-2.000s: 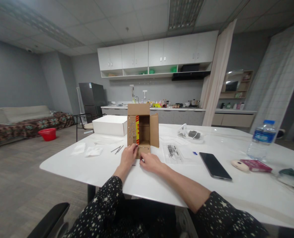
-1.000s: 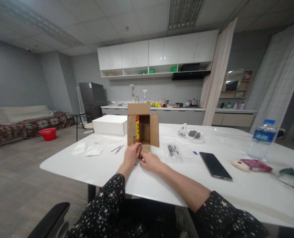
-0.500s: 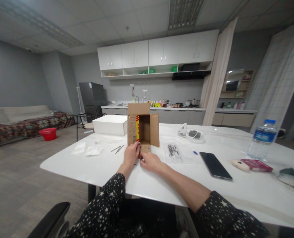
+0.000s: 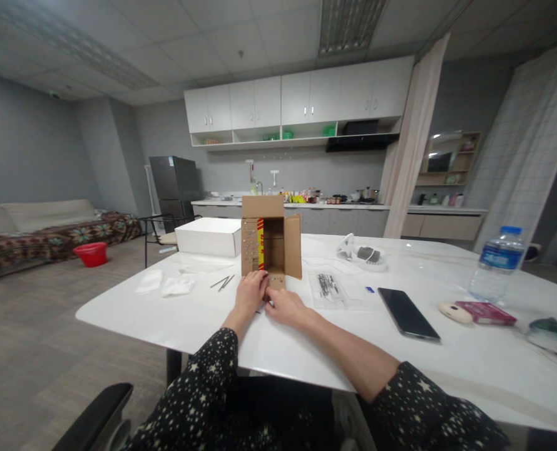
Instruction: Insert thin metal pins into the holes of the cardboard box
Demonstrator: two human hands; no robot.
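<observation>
Cardboard box (image 4: pixel 271 244) taken as landmark: stood on white table (image 4: pixel 306 351), open side toward wearer, flaps spread, red/yellow strip on its left inner flap, rows of small holes in left flap and in bottom flap lying flat on tabletop. L hand (image 4: pixel 249 295) placed just in front of box, fingers (image 4: pixel 260 280) curled and laid on near edge of the bottom flap; whether flap is pinched or only touched can't be told. R hand (image 4: pixel 285 307) set just beside L hand, front of box, fingers bent and drawn together at flap's near edge, fingertips close to L hand's; something small poss. held between them, too small to tell. Both forearms rested on table, sleeves dark w/ star print. Left of box: thin metal pins (image 4: pixel 222 282), near; crumpled white tissues (image 4: pixel 178 286) further left. Behind-left of box: white carton (image 4: pixel 208 237), just beside it. Right of box: clear bag w/ dark small parts (image 4: pixel 328 287), near; black phone (image 4: pixel 407 313) beyond that; water bottle (image 4: pixel 494 263) well apart, far right. Behind-right of box: white mask-like item (image 4: pixel 360 254).
</observation>
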